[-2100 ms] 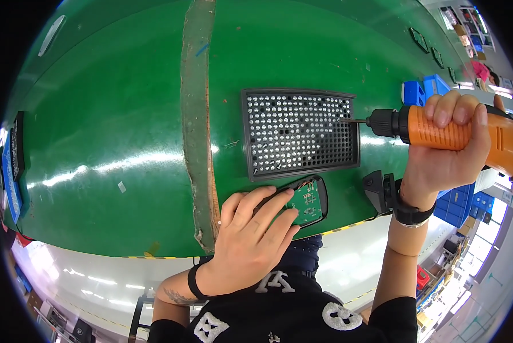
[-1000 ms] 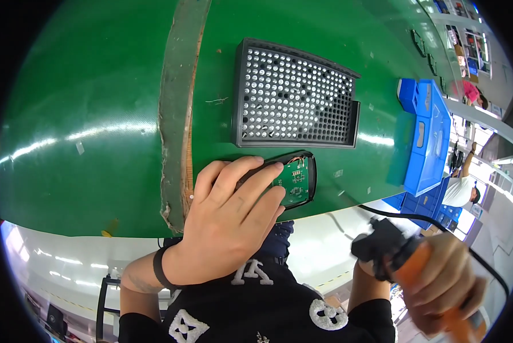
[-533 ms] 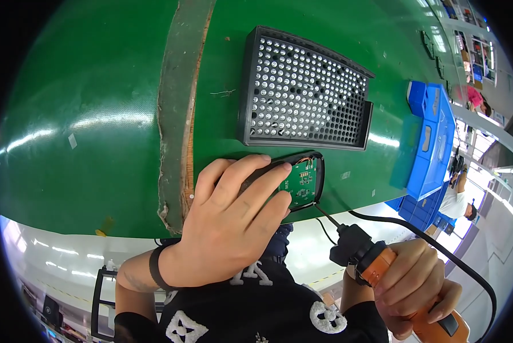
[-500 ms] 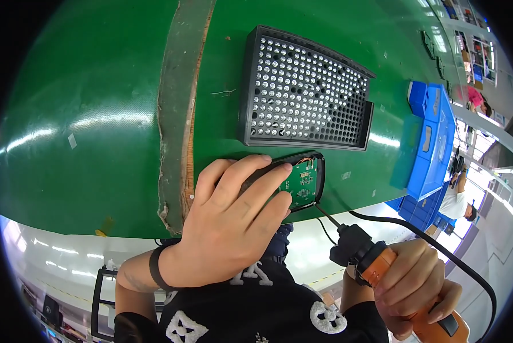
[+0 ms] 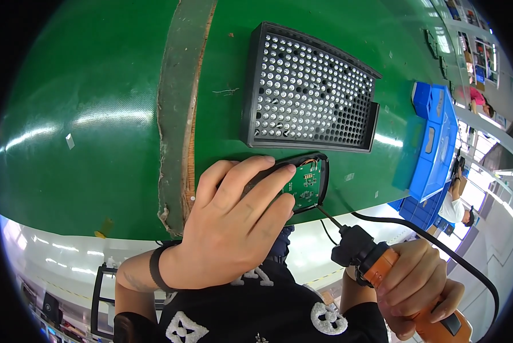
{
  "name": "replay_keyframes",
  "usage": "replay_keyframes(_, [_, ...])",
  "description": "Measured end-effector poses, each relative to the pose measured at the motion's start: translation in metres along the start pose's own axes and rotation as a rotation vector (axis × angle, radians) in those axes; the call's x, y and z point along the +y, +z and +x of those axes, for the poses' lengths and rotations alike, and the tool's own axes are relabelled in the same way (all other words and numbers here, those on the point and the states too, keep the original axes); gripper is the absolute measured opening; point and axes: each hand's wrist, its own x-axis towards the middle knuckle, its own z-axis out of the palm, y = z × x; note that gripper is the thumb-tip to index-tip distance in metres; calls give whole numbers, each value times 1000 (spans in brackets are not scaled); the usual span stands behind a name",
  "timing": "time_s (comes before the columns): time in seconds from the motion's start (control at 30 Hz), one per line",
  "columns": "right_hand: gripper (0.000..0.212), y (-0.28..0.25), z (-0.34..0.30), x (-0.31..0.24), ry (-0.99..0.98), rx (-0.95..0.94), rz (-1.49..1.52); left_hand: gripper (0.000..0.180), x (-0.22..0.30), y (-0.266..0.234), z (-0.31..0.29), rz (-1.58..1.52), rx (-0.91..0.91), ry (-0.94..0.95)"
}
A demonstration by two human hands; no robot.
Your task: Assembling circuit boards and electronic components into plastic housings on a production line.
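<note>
Head view: L hand point(image 5: 228, 228) holds black plastic housing point(image 5: 325, 176) w/ green circuit board point(image 5: 309, 184) on green table point(image 5: 108, 177); R hand point(image 5: 414, 280) grips orange-and-black screwdriver point(image 5: 380, 268), bit point(image 5: 332, 219) at housing's near-R corner. Prob. screwdriving; next move needs steady housing, aligned bit.

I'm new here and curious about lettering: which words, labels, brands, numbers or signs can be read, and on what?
Green circuit board: tiny white marks, too small to read.
Black shirt: white letter-shaped patch, partly hidden by the left hand.
Orange power screwdriver: none readable.

tray point(image 5: 253, 86) on table point(image 5: 96, 171), behind circuit board point(image 5: 308, 186) in housing point(image 5: 324, 177) — bins point(image 5: 425, 166) at right, strip point(image 5: 182, 86) at left
</note>
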Motion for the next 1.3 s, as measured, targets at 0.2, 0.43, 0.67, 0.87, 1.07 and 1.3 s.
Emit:
replay_keyframes(0.2, [26, 8, 1, -2, -9, 37, -46, 14, 1, -2, 4, 23, -9, 33])
replay_keyframes(0.43, [25, 13, 2, 3, 45, -23, -92, 22, -1, 0, 0, 8, -12, 10])
replay_keyframes(0.67, [32, -8, 37, 10, -155, 90, -37, 27, 3, -3, 4, -55, -14, -3])
replay_keyframes(0.87, [36, -13, 70, 24, -15, 50, -58, 32, 13, -22, 1, 112, 100, -277])
replay_keyframes(1.07, [36, -20, 74, 23, 98, -26, -63, 37, 6, -27, 0, 166, 89, -351])
replay_keyframes(1.3, [35, -21, 70, 25, 114, -9, -85, 37, 8, -23, 0, 167, 99, -340])
